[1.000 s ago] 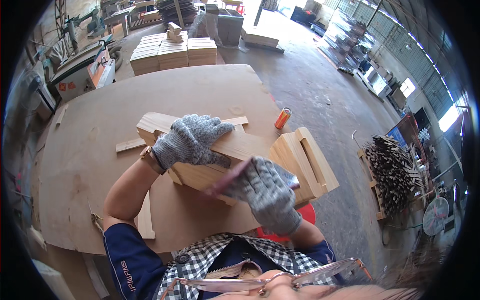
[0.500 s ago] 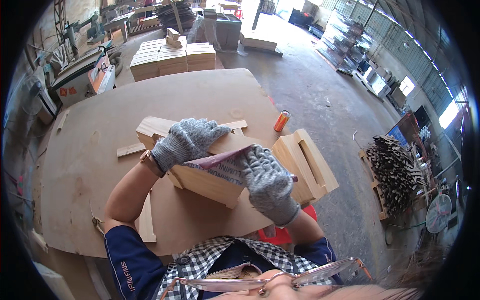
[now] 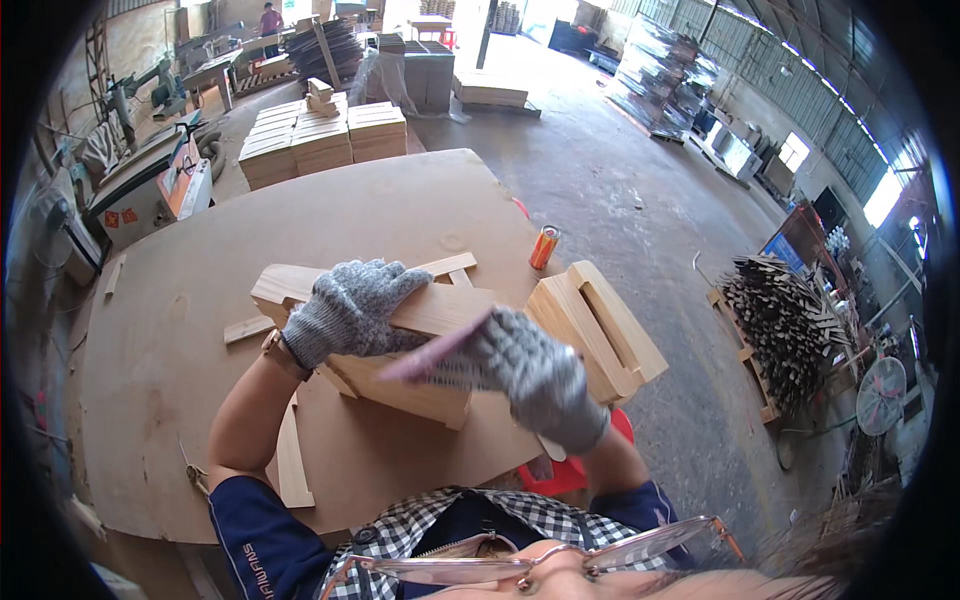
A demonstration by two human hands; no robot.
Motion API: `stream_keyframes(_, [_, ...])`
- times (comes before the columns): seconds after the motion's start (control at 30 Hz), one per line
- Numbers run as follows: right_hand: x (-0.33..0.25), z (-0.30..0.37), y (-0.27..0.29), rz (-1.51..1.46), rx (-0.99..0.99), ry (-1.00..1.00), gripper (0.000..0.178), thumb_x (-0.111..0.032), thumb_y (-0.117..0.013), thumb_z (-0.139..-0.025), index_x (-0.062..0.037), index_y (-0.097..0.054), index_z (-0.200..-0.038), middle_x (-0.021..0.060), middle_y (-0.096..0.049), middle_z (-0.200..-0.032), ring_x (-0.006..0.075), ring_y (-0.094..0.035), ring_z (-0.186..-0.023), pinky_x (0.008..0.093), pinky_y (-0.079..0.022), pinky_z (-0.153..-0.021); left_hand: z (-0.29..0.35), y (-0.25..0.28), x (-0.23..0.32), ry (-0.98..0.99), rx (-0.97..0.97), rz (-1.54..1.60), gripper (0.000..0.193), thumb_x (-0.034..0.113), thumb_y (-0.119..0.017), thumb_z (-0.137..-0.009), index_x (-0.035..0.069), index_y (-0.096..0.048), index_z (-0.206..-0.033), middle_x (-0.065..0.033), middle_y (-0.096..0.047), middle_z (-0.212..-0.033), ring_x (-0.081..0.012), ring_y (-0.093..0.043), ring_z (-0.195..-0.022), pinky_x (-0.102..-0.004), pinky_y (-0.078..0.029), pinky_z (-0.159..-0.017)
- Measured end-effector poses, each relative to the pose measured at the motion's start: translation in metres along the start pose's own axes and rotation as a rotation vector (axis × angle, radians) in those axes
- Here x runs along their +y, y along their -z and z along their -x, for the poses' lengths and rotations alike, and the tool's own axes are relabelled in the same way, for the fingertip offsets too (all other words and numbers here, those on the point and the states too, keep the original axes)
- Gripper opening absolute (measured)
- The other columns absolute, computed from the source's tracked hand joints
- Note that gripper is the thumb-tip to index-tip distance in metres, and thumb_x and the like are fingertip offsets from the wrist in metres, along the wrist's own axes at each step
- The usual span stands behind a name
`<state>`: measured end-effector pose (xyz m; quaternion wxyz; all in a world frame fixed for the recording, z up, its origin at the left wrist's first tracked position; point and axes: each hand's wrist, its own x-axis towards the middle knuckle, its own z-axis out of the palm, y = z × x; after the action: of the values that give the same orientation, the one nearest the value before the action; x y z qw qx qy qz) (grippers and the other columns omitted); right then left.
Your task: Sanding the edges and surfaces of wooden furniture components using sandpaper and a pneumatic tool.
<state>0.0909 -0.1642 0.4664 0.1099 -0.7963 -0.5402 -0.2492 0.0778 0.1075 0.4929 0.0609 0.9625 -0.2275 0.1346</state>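
Note:
A pale wooden box [image 3: 415, 392] with a smooth top board stands on the brown table [image 3: 190, 350] in front of me. My left hand [image 3: 355, 312], in a grey knit glove, is closed over the box's top edge. In my right hand [image 3: 540, 380], also gloved, is a sheet of sandpaper [image 3: 437, 358] with a purplish face and printed back, held at the box's near right edge. Both the sheet and the right fingers are blurred by motion. To the right sits a second wooden box [image 3: 600, 335] with a long slot in its top.
An orange-red can [image 3: 544, 247] stands near the table's right edge. Wooden strips [image 3: 292, 455] lie around the box. Beneath the right edge shows a red stool [image 3: 570, 476]. Stacked boards [image 3: 320, 138] stand beyond the table, and a pile of dark strips [image 3: 785, 330] lies right.
My right hand has turned, and the sandpaper sheet has swung down and left along the box's near edge. The left hand keeps its hold on the box. The whole view has shifted slightly.

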Motion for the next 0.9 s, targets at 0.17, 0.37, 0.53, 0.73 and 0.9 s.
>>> stream_keyframes(0.17, [0.009, 0.011, -0.003, -0.126, 0.121, -0.092, 0.044, -0.002, -0.050, -0.077, -0.0016, -0.059, -0.121, 0.0201, -0.054, -0.128, 0.0323, -0.052, -0.120, 0.0425, -0.041, -0.103, -0.001, 0.004, 0.014, 0.034, -0.022, 0.008, 0.070, 0.051, -0.073, -0.069, 0.013, -0.052, -0.123, -0.0143, -0.060, -0.099, -0.0325, -0.061, -0.091, -0.0423, -0.049, -0.080])
stream_keyframes(0.37, [0.024, -0.015, -0.014, -0.302, 0.158, -0.092, 0.052, 0.009, -0.045, -0.073, 0.0020, -0.055, -0.123, 0.0230, -0.057, -0.122, 0.0344, -0.053, -0.118, 0.0408, -0.042, -0.102, 0.028, 0.020, 0.018, -0.022, 0.036, 0.131, 0.071, 0.055, -0.073, -0.069, 0.007, -0.056, -0.119, -0.0157, -0.062, -0.099, -0.0340, -0.060, -0.094, -0.0428, -0.048, -0.082])
stream_keyframes(0.53, [-0.043, -0.008, 0.042, -0.024, -0.050, 0.057, 0.051, 0.005, -0.050, -0.070, 0.0013, -0.057, -0.121, 0.0226, -0.055, -0.125, 0.0348, -0.053, -0.118, 0.0410, -0.041, -0.103, 0.052, -0.006, 0.029, -0.117, 0.434, -0.140, 0.063, 0.043, -0.071, -0.070, 0.006, -0.055, -0.120, -0.0131, -0.061, -0.101, -0.0305, -0.059, -0.093, -0.0407, -0.046, -0.084])
stream_keyframes(0.73, [-0.047, -0.029, 0.086, -0.193, -0.033, 0.091, 0.045, 0.008, -0.046, -0.070, -0.0045, -0.066, -0.108, 0.0182, -0.064, -0.111, 0.0284, -0.062, -0.106, 0.0368, -0.048, -0.093, 0.087, 0.010, 0.040, -0.025, 0.412, -0.047, 0.059, 0.045, -0.065, -0.075, 0.007, -0.056, -0.119, -0.0115, -0.061, -0.101, -0.0282, -0.059, -0.091, -0.0403, -0.045, -0.082])
stream_keyframes(0.9, [-0.070, -0.131, 0.023, -0.459, 0.046, -0.003, 0.048, 0.006, -0.042, -0.076, -0.0078, -0.063, -0.117, 0.0186, -0.065, -0.107, 0.0309, -0.063, -0.101, 0.0368, -0.051, -0.087, 0.107, -0.005, 0.030, 0.036, 0.381, -0.001, 0.071, 0.062, -0.065, -0.072, 0.008, -0.057, -0.117, -0.0123, -0.061, -0.103, -0.0301, -0.058, -0.092, -0.0408, -0.045, -0.082])
